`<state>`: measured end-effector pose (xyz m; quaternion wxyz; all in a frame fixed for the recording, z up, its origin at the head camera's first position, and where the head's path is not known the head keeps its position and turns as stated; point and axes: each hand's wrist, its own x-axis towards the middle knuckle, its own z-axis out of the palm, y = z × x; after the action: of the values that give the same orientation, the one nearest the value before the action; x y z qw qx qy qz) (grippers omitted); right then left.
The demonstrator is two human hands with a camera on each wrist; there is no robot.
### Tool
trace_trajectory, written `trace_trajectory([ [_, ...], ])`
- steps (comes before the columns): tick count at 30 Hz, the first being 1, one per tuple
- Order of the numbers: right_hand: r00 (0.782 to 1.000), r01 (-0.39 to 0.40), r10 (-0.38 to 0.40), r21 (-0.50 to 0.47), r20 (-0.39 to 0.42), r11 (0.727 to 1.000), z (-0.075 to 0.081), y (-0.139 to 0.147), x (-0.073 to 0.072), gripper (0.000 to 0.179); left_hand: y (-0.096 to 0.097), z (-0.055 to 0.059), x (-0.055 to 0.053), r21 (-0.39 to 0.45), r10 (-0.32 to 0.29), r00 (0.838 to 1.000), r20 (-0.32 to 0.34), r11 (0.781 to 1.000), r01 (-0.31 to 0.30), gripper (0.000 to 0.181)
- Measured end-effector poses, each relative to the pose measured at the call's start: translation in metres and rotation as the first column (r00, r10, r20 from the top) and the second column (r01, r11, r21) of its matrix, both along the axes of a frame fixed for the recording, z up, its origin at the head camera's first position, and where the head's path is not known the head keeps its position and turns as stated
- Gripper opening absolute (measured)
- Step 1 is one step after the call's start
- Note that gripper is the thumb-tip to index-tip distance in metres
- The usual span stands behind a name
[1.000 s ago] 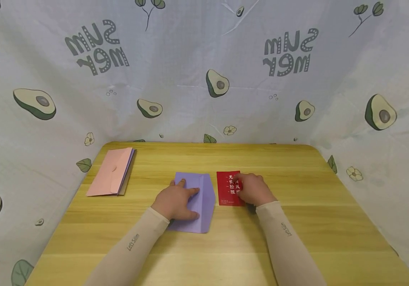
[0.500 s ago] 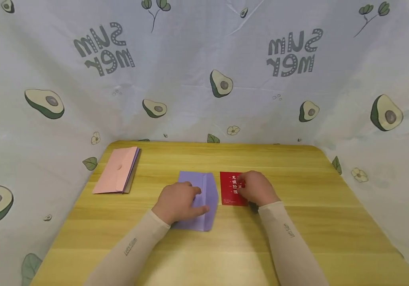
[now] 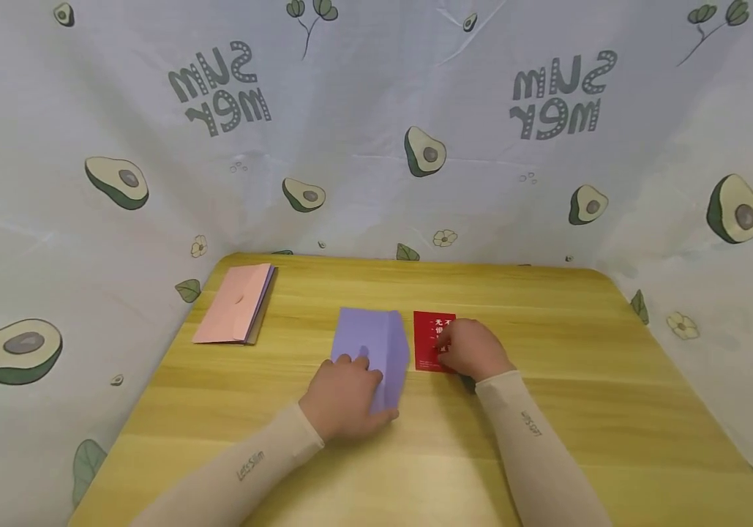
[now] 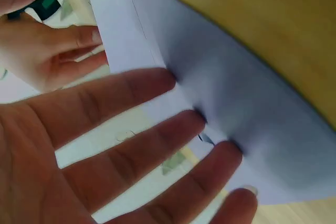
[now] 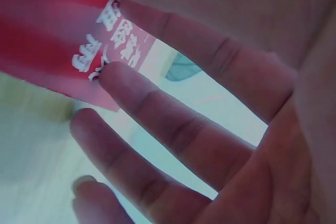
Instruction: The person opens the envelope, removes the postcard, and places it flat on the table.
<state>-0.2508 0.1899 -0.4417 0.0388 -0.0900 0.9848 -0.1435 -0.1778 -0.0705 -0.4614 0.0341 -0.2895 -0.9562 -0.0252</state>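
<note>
A purple envelope [image 3: 363,329] lies flat near the middle of the table, its flap [image 3: 398,359] spread out toward the right. My left hand [image 3: 343,401] rests on its near part, thumb out by the lower right corner. In the left wrist view, loosely extended fingers touch the envelope [image 4: 226,103] with their tips. Just right of the flap lies a red card [image 3: 425,348] with white printed characters. My right hand [image 3: 476,350] covers its right side. The right wrist view has relaxed fingers with tips at the face of the card [image 5: 47,30].
Farther back on the left, a small stack of envelopes [image 3: 234,304] lies with a pink one on top. Bare wooden table [image 3: 521,293] extends behind and right of the card. A white curtain [image 3: 363,110] printed with avocados hangs around the table's back and sides.
My left hand has slid toward me along the purple envelope, uncovering its far part. My right hand stays at the red card. The head view has turned slightly left.
</note>
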Motion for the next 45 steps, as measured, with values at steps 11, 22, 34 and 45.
trace_trajectory([
  [11, 0.991, -0.094, 0.098, 0.047, -0.091, 0.995, -0.009, -0.045, -0.006, 0.023, -0.039, 0.006, -0.039, 0.001, 0.135, 0.990, 0.045, 0.991, -0.135, 0.061],
  [22, 0.976, -0.157, 0.180, 0.182, -0.119, 0.971, -0.012, -0.106, -0.042, 0.020, -0.074, 0.005, -0.088, 0.015, 0.216, 0.964, 0.155, 0.975, -0.221, 0.059],
  [34, 0.978, -0.131, 0.160, 0.208, -0.132, 0.969, -0.015, -0.141, -0.066, 0.023, -0.094, 0.011, -0.098, 0.042, 0.239, 0.954, 0.180, 0.967, -0.250, 0.059],
  [45, 0.971, -0.163, 0.202, 0.274, -0.124, 0.948, -0.012, -0.161, -0.084, 0.018, -0.104, 0.006, -0.107, 0.028, 0.238, 0.963, 0.125, 0.970, -0.243, 0.054],
])
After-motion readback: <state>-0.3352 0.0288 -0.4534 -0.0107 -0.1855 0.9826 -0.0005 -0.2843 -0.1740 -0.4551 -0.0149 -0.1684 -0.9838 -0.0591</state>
